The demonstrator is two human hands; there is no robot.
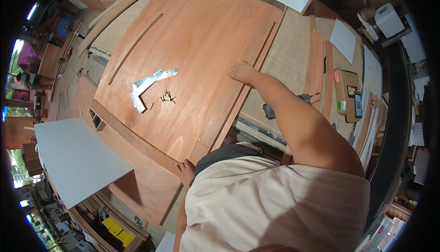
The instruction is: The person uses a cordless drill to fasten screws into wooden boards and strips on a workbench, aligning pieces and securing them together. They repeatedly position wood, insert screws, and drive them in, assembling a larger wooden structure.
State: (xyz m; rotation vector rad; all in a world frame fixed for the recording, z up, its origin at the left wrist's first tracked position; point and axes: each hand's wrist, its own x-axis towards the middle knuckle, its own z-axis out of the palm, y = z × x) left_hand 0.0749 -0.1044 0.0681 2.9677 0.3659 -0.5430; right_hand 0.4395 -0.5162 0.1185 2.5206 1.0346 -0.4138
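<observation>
Your right hand (242, 72) lies flat and open on the long wooden strip (238, 99) at the plywood panel's (192, 45) 3 o'clock edge, your left hand (185, 171) curled on its near end; thin, light, whippy—support both ends.

Long reddish wood strip (238, 100) lies flat along panel edge

The right hand (241, 72) presses flat on a long wooden strip (238, 99) at the plywood sheet's (192, 36) edge; the left hand (185, 171) grips the sheet's near corner. A metal bracket (149, 84) and dark screws (167, 97) lie on the sheet.
</observation>
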